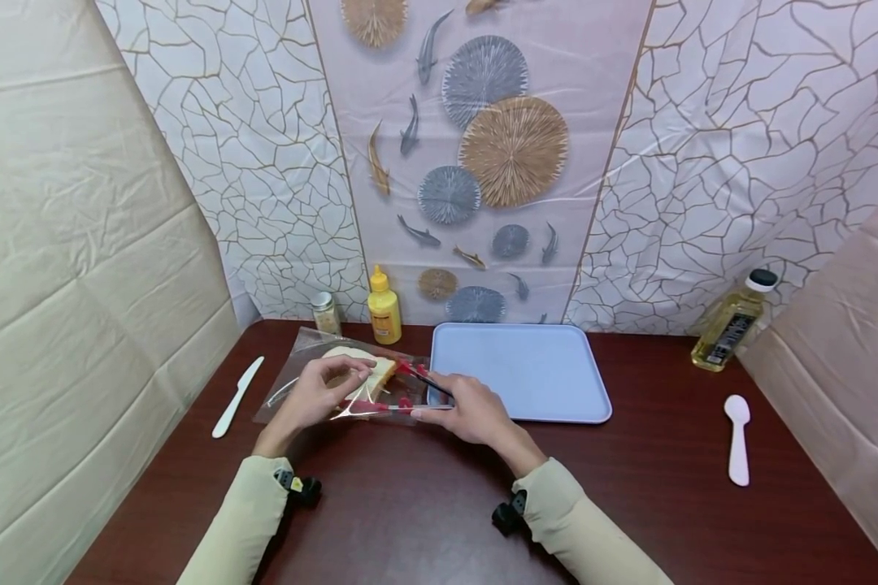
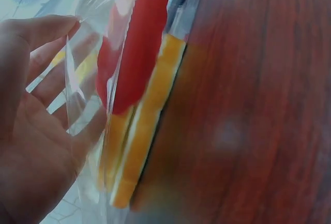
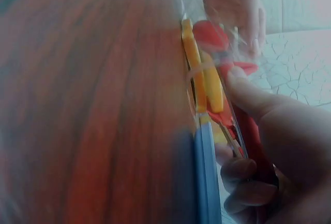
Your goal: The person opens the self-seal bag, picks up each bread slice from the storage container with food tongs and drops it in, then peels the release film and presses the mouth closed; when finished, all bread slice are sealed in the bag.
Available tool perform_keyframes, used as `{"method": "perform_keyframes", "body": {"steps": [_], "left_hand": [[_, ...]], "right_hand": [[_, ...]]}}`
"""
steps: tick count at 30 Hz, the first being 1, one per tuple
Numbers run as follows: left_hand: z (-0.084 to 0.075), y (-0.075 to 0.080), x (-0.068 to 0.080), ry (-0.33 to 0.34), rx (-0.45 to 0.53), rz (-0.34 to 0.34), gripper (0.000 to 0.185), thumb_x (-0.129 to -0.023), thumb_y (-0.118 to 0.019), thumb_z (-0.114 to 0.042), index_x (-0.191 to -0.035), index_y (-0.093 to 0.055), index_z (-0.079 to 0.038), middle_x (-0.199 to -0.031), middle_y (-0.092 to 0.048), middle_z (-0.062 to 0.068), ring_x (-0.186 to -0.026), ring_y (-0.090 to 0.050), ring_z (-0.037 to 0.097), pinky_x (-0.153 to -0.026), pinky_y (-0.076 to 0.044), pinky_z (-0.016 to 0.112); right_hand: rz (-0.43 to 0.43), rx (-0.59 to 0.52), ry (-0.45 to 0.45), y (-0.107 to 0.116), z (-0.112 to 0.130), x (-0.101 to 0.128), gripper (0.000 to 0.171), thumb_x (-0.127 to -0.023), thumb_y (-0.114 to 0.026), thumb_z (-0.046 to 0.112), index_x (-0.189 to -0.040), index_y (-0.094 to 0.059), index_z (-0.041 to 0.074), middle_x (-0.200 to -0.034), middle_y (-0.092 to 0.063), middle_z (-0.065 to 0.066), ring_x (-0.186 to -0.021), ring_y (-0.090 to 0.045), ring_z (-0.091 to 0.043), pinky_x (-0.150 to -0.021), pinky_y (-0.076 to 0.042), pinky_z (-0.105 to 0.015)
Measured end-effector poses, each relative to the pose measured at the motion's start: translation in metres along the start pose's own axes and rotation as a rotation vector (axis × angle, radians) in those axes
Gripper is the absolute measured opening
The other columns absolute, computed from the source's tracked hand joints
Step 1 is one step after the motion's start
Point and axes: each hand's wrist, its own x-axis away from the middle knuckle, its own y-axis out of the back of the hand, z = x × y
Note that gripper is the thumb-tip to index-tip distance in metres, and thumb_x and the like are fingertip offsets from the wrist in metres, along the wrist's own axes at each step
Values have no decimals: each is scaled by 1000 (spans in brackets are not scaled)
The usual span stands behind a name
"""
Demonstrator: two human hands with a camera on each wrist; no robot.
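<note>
bag: clear zip bag [image 1: 344,382] w/ red print, laid flat on the table [image 1: 424,504] near its far-left area, just left of the blue tray [image 1: 519,370]; right end of bag touches or overlaps the tray's near-left corner.
contents: bread slice [image 1: 362,370] seen inside, toward the bag's far side.
long axis: bag run approx left–right, parallel to the table's far edge; mouth judged to be at the right end, by the tray corner.
left hand: left hand [image 1: 322,394] placed over the bag's left-mid part; film pinched betw. thumb and fingers, fingers curled on the plastic in the wrist view [image 2: 46,79].
right hand: right hand [image 1: 464,406] at the bag's right end; fingers curled, pinching the bag edge [image 3: 243,146]. A thin dark/red strip is seen in that pinch — prob. the zip seal, but the wrist view is too blurred to be sure.
key relation: the bread lies left of the right-hand grip and under/just beyond the left fingers, so the left hand is nearer the slice; the right hand is nearer the mouth. Both grips sit on the same long axis, at opposite parts of the bag.
rest: white knife [image 1: 237,396] near the left edge; white spoon [image 1: 737,439] toward the right edge; yellow squeeze bottle [image 1: 384,309] and small jar [image 1: 325,313] along the far edge; oil bottle [image 1: 732,322] at the far-right corner.
</note>
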Motion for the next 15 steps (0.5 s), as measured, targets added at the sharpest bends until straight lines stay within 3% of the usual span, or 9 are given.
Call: {"method": "perform_keyframes", "body": {"steps": [3, 6, 9, 15], "left_hand": [[2, -2, 0, 10, -16, 4, 17, -103, -77, -22, -112, -81, -9, -126, -80, 4, -122, -72, 15, -107, -57, 36], [2, -3, 0, 26, -27, 3, 19, -103, -78, -23, -113, -81, -9, -125, -80, 2, -121, -73, 14, -107, -57, 35], [2, -4, 0, 32, -40, 5, 20, -103, -77, -27, -113, -82, -11, -124, -81, 0, -121, -73, 16, -108, -57, 42], [3, -6, 0, 21, -63, 6, 21, -103, -77, -30, -115, -82, -13, -122, -81, 0, -119, -73, 17, -107, -57, 52]], "right_hand": [[17, -11, -13, 3, -4, 1, 86, -90, -79, 67, -159, -56, 21, -143, -72, -9, -123, -70, -25, -90, -60, -44], [21, -34, -21, 9, -9, 2, 83, -89, -81, 66, -157, -59, 23, -113, -77, -4, -96, -68, -18, -74, -55, -36], [25, -56, -20, 16, -14, 5, 81, -89, -83, 63, -156, -60, 24, -86, -65, 0, -76, -57, -16, -64, -47, -32], [28, -83, -14, 30, -31, 19, 86, -88, -85, 62, -157, -58, 20, -81, -58, 3, -77, -53, -13, -68, -45, -30]]}}
